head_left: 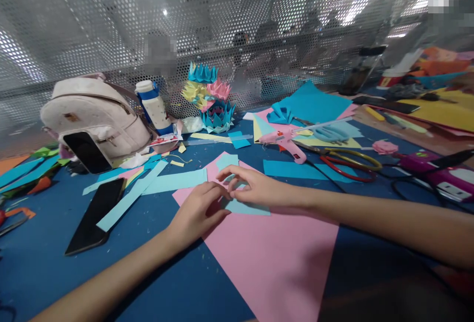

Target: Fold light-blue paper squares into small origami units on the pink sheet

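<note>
A large pink paper sheet (274, 253) lies on the table under both hands, with light blue paper (252, 208) on top of it. My left hand (198, 211) comes in from the lower left, its fingers bent and closed at the paper's edge. From the right, my right hand (255, 186) meets it, thumb and forefinger curled together on the same light blue paper. The fingertips of both hands nearly touch and cover part of the fold. Just behind the right hand rests a pink glue gun (285, 145).
Scissors (348, 159), blue strips (272, 168) and a pink paper flower (385, 147) lie to the right. At left are a black phone (94, 218), light blue strips (133, 196) and a backpack (92, 109). Folded paper lotuses (217, 114) and a bottle (153, 104) stand behind.
</note>
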Motion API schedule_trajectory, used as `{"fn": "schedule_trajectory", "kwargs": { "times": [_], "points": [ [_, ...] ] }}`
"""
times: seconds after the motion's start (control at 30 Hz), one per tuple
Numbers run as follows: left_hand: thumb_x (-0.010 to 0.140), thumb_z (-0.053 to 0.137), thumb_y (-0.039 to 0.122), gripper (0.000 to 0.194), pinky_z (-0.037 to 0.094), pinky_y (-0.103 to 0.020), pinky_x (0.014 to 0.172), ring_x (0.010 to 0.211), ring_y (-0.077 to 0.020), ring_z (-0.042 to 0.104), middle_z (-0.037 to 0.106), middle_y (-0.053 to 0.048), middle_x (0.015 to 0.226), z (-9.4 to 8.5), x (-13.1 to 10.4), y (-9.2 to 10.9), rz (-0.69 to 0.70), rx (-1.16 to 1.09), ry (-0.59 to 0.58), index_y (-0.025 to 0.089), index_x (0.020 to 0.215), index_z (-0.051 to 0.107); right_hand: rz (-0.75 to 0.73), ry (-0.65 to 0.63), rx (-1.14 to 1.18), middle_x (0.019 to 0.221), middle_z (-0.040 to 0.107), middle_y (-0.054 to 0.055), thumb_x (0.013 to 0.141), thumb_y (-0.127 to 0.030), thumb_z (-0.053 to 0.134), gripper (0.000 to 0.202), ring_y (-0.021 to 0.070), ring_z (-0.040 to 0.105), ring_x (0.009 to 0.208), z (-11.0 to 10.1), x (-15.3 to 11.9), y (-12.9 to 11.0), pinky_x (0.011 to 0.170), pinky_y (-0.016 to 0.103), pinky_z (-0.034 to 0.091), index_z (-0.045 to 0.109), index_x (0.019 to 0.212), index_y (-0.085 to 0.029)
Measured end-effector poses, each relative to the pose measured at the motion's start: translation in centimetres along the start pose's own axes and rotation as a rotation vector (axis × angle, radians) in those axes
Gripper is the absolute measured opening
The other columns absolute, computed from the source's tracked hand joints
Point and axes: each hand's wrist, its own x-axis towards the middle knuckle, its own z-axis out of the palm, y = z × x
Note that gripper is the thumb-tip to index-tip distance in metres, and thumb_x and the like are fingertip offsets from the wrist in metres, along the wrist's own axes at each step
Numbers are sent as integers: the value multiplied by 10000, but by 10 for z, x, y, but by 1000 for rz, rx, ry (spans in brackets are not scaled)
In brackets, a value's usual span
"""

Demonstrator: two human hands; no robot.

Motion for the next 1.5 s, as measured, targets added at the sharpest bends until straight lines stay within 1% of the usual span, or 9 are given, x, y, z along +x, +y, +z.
{"fn": "schedule_trajectory", "kwargs": {
  "times": [0.23,0.4,0.57,0.67,0.8,0.97,1.13,1.4,1.5],
  "points": [
    [897,596,360,238,464,-414,844,915,-228,619,686,-77,974,4,-1,-4,177,315,12,179,1051,598,-103,92,-241,1175,594,69,848,-122,525,330,199,603,997,-5,1,1,858,371,500,570,1158,-228],
    [948,489,233,167,458,-441,904,883,-209,649,706,-66,915,6,-2,-2,309,533,61,179,1064,597,-72,53,-223,1204,585,68,836,-126,540,333,199,612,992,-13,4,3,853,365,507,577,1150,-232],
    [928,459,116,200,459,-433,914,812,-188,651,707,-48,840,6,-3,0,344,579,92,171,1033,621,11,15,-21,1084,629,69,841,-139,542,290,193,620,920,-9,3,3,683,287,516,595,1115,-218],
    [888,492,94,202,485,-396,841,750,-181,652,710,-37,785,3,-3,0,235,382,139,177,984,650,-9,-40,39,1046,640,50,873,-183,545,243,180,606,907,-8,1,0,731,288,496,612,1103,-221],
    [844,586,147,148,502,-305,768,826,-181,668,737,-43,912,-2,-2,2,-110,-136,229,186,947,685,-125,-45,23,1051,626,27,916,-280,549,163,173,562,958,-9,1,-5,834,288,443,649,1030,-220],
    [842,625,325,217,435,-229,538,559,-122,558,692,-22,738,-3,1,-4,-437,-565,280,151,943,706,-125,63,126,983,562,24,974,-400,445,246,141,504,802,-9,1,-3,668,243,408,611,998,-220],
    [831,637,396,274,394,-209,556,582,-113,509,625,3,633,-4,0,-13,-530,-575,454,141,757,708,-233,137,201,853,489,5,977,-384,454,209,126,455,735,-6,4,8,670,239,392,546,935,-201],
    [777,676,348,223,336,-193,477,490,-87,436,550,25,544,-2,4,-7,-547,-606,325,125,765,691,-257,22,205,935,519,11,904,-359,601,298,131,497,831,0,3,16,744,250,415,505,1148,-220],
    [756,686,298,176,343,-189,475,491,-86,450,578,17,568,-2,5,-5,-527,-606,280,122,766,693,-196,-56,145,868,544,2,878,-347,636,249,120,494,750,1,5,18,678,235,405,576,1064,-193]
  ]
}}
